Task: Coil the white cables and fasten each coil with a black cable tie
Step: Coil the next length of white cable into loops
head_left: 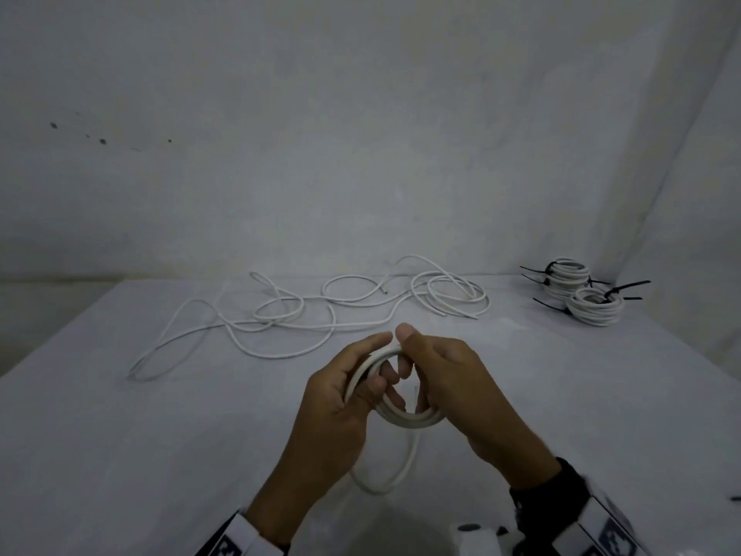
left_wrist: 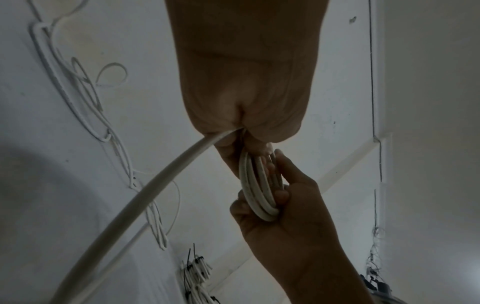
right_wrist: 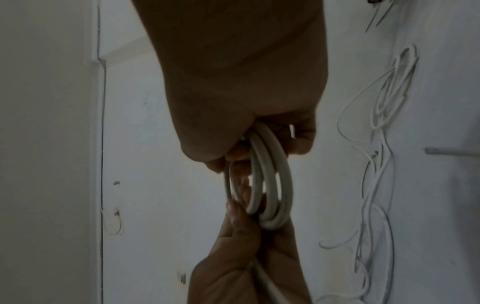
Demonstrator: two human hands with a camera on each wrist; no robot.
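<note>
Both grips curled round a small white coil [head_left: 395, 411] above the worktop [head_left: 120, 455]: left hand [head_left: 341, 403], right hand [head_left: 453, 379]. Loosening either risks springing turns; trailing tail [head_left: 397, 471] may snag.

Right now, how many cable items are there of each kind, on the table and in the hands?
Unfinished coil: 1, gripped by the left hand and the right hand.
Tied coil piles: 2, the rear pile and the front pile; the rear one may be stacked.
Loose cable tangle: 1; its strands cannot be counted.
Total: 4.
</note>
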